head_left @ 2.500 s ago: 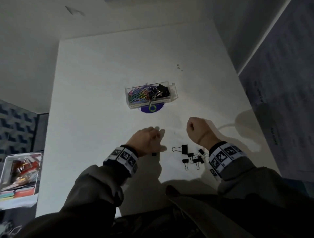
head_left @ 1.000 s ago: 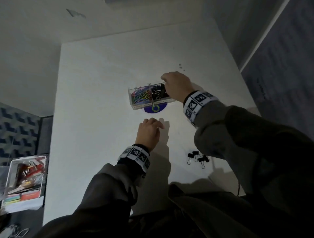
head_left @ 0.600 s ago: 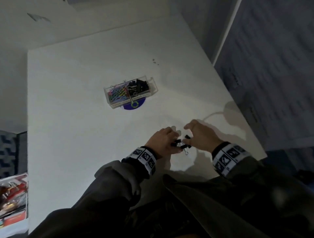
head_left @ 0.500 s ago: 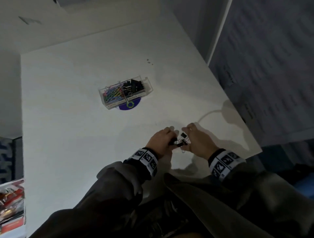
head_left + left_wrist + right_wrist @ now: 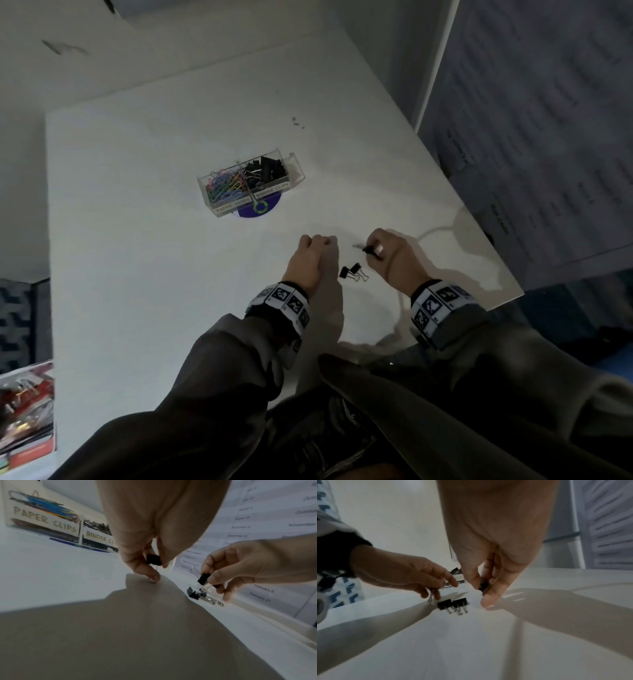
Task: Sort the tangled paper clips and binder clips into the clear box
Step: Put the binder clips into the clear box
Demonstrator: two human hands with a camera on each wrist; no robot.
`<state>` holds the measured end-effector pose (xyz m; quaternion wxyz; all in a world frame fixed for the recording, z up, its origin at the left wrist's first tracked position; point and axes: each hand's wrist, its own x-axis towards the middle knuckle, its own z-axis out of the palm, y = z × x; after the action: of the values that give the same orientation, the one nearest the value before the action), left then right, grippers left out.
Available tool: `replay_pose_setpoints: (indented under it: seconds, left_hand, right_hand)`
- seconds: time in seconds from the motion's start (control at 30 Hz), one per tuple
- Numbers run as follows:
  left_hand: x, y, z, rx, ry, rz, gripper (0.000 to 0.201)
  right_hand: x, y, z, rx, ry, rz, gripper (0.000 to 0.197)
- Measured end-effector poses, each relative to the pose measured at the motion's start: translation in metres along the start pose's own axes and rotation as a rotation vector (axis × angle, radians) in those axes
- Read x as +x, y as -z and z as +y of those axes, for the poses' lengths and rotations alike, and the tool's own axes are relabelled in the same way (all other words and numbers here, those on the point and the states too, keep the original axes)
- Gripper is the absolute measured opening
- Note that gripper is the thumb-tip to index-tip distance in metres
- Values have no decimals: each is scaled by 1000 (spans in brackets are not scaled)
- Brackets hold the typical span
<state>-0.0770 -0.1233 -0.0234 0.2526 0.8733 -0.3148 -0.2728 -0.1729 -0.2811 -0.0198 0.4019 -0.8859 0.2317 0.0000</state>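
A: Head view, item 1?
B: Clear box (image 5: pixel 219 197), hard plastic, rectangular, 2 compartments: coloured wire paper clips (image 5: pixel 223 187) on its left side, black binder clips (image 5: pixel 265 170) on its right. Sits on matte white counter (image 5: pixel 137 257), over a purple disc (image 5: pixel 260 209).

A: Hands?
B: Left hand (image 5: pixel 310 262) curled, apart from right hand (image 5: pixel 383 255). Loose pair of binder clips (image 5: pixel 353 272) lies on the counter btwn them.

A: Left wrist view?
B: Left fingers pinch a small black binder clip (image 5: pixel 153 560). Right hand (image 5: pixel 243 568) pinches another clip (image 5: pixel 203 579), wire handle up. Box labels read "PAPER CLIPS", "BINDER CL…".

A: Right wrist view?
B: Right hand (image 5: pixel 489 563) clamped on its black clip (image 5: pixel 483 586); the loose pair (image 5: pixel 453 604), steel loop handles, flat on counter just beside the fingertips.
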Motion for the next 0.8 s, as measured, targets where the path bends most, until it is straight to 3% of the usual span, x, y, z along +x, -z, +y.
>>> replay_pose_setpoints:
  seconds: [0.1,0.2,0.33,0.47,0.57,0.7,0.8]
  left_hand:
    - [-1,0,3,-39,-15,4,32]
    - [-3,-5,15,-16,-114,-42,29]
    - [3,-21,20,90,-148,-172,54]
    - [6,-23,17,158,-213,-237,42]
    - [4,-17,11,63,-159,-206,38]
    - [-2,-9,4,-34,-107,-156,46]
    - [-6,-5,-3,-70,-90,-122,51]
  right_hand:
    - [3,12,7,145,-125,143,7]
    - [1,20,18,321,-314,178,12]
    - [-6,19,26,673,-458,171,8]
    - [-10,16,20,1000,-491,120,18]
    - [-9,13,15,1156,-507,37,29]
    - [-3,8,1,1076,-600,-83,17]
    - [-1,-4,-10,572,-398,-131,20]
